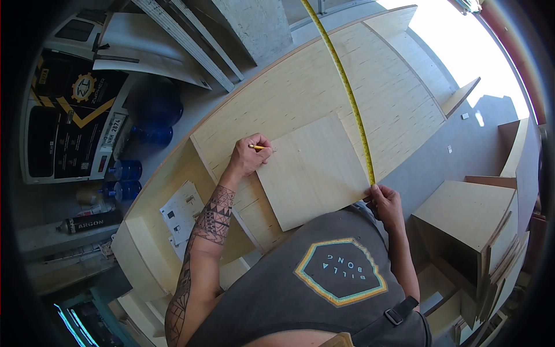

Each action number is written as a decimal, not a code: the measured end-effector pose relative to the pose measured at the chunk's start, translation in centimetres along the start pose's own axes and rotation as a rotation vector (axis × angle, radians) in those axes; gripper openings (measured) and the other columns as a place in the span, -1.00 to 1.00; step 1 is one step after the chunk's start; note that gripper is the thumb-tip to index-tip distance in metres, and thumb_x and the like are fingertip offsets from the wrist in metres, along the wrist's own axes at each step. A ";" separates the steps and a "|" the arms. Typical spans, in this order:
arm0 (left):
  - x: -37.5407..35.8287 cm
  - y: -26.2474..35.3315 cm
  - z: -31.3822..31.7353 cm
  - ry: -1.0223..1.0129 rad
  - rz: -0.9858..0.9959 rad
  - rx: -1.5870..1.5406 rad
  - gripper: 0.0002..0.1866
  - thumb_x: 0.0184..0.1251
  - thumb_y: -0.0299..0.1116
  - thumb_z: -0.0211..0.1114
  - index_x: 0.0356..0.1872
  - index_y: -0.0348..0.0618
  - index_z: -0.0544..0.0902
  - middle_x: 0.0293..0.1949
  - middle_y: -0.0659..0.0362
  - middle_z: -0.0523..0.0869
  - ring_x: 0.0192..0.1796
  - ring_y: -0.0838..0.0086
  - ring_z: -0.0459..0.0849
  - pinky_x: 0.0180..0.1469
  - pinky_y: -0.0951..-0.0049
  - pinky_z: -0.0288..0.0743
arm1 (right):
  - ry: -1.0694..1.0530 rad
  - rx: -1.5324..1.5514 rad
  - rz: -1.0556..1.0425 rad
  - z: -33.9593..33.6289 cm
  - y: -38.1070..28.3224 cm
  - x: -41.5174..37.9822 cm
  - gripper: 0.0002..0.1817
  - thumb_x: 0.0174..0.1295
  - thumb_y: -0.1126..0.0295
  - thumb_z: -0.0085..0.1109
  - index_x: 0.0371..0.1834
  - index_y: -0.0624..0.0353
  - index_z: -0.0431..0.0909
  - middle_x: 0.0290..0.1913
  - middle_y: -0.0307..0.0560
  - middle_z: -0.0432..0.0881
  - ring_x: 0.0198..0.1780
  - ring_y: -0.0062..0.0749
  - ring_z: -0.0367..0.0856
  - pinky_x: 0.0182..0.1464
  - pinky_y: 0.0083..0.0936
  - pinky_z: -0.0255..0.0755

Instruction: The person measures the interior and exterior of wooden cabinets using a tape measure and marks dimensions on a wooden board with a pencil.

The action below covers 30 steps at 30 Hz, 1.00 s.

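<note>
My left hand (252,155) is closed around a yellow pencil (256,147), close to the upper left corner of a square plywood piece (312,173). That piece lies flat on a larger plywood panel (277,98). By the piece's lower right corner, my right hand (384,203) pinches a yellow tape measure (353,101). Its blade runs out along the right side of the piece, across the large panel and past the top of the view. Part of what my right hand grips is hidden by the fingers.
Printed sheets (181,213) lie in a wooden compartment at left. Wooden boxes (462,214) and stacked boards stand at right. Blue water bottles (155,135), a black argon cylinder (92,222) and a parked van (75,115) are at far left, with a concrete pillar (254,26) above.
</note>
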<state>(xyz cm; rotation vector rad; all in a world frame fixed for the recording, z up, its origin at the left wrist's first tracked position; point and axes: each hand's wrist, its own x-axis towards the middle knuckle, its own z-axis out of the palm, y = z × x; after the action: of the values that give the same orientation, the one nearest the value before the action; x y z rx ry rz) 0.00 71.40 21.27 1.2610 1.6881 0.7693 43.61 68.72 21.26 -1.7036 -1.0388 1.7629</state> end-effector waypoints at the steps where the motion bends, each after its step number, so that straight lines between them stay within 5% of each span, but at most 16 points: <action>1: 0.1 0.0 0.1 -0.001 0.003 0.001 -0.87 0.42 -0.38 0.43 -0.27 -0.22 0.70 -0.42 0.27 0.75 -0.43 0.66 0.71 -0.33 0.56 0.66 | 0.002 0.001 -0.002 0.0 0.0 0.0 -0.61 0.64 0.15 0.17 -0.17 0.27 0.77 -0.40 -0.24 0.73 -0.42 -0.69 0.55 -0.35 -0.64 0.42; 4: 0.2 -0.5 0.5 0.011 -0.024 -0.110 -0.85 0.42 -0.36 0.44 -0.26 -0.23 0.70 -0.41 0.28 0.76 -0.39 0.64 0.72 -0.29 0.54 0.66 | 0.009 0.000 -0.006 0.1 -0.1 -0.1 -0.61 0.64 0.15 0.17 -0.17 0.27 0.77 -0.40 -0.24 0.73 -0.43 -0.70 0.55 -0.36 -0.64 0.41; 9: -0.4 0.1 1.6 0.143 0.169 0.128 -0.81 0.42 -0.32 0.46 -0.22 -0.25 0.72 -0.37 0.22 0.80 -0.32 0.58 0.74 -0.20 0.47 0.66 | 0.004 0.005 0.009 0.1 -0.1 0.0 -0.61 0.64 0.14 0.18 -0.17 0.26 0.78 -0.40 -0.24 0.73 -0.45 -0.71 0.53 -0.38 -0.65 0.39; 12: -0.5 0.5 1.5 0.118 0.030 0.042 -0.81 0.42 -0.32 0.46 -0.21 -0.26 0.73 -0.36 0.18 0.81 -0.33 0.58 0.74 -0.19 0.47 0.67 | 0.004 0.007 0.006 0.1 -0.1 -0.1 -0.61 0.64 0.14 0.18 -0.16 0.27 0.78 -0.40 -0.24 0.73 -0.46 -0.70 0.52 -0.38 -0.65 0.39; 19: -0.6 0.6 0.9 0.123 0.117 0.207 -0.80 0.48 -0.30 0.44 -0.22 -0.26 0.71 -0.36 0.25 0.78 -0.34 0.60 0.70 -0.21 0.49 0.65 | 0.030 -0.028 -0.102 0.4 0.8 0.2 -0.61 0.65 0.15 0.16 -0.19 0.25 0.75 -0.40 -0.23 0.73 -0.50 -0.74 0.47 -0.45 -0.67 0.32; 21: -0.8 -1.2 1.2 0.159 0.106 -0.387 -0.89 0.50 -0.39 0.38 -0.16 -0.22 0.68 -0.35 0.32 0.70 -0.36 0.68 0.59 -0.27 0.57 0.53 | 0.029 -0.044 -0.100 0.3 0.7 0.0 -0.61 0.66 0.14 0.15 -0.16 0.25 0.74 -0.41 -0.23 0.72 -0.52 -0.77 0.44 -0.50 -0.69 0.27; 24: -3.8 -1.4 1.9 0.435 0.259 -0.411 -0.93 0.54 -0.45 0.30 -0.10 -0.21 0.62 -0.29 0.28 0.69 -0.32 0.67 0.59 -0.24 0.56 0.53 | -0.023 -0.076 -0.169 0.4 0.9 -0.8 -0.61 0.66 0.12 0.15 -0.15 0.25 0.71 -0.42 -0.23 0.69 -0.57 -0.77 0.41 -0.57 -0.69 0.23; 30: -14.3 -4.0 6.0 0.898 0.160 -0.607 -0.91 0.59 -0.47 0.28 -0.03 -0.24 0.59 -0.25 0.27 0.65 -0.28 0.68 0.59 -0.22 0.57 0.55 | -0.100 -0.311 -0.135 -1.1 0.8 -4.4 -0.54 0.64 0.03 0.12 -0.16 0.26 0.69 -0.54 -0.22 0.61 -0.64 -0.70 0.40 -0.62 -0.60 0.22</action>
<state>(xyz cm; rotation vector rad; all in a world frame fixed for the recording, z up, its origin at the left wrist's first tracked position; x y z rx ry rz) 5.31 56.47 19.15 0.6318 1.7748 1.9764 45.36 65.00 23.43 -1.6872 -1.5020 1.6831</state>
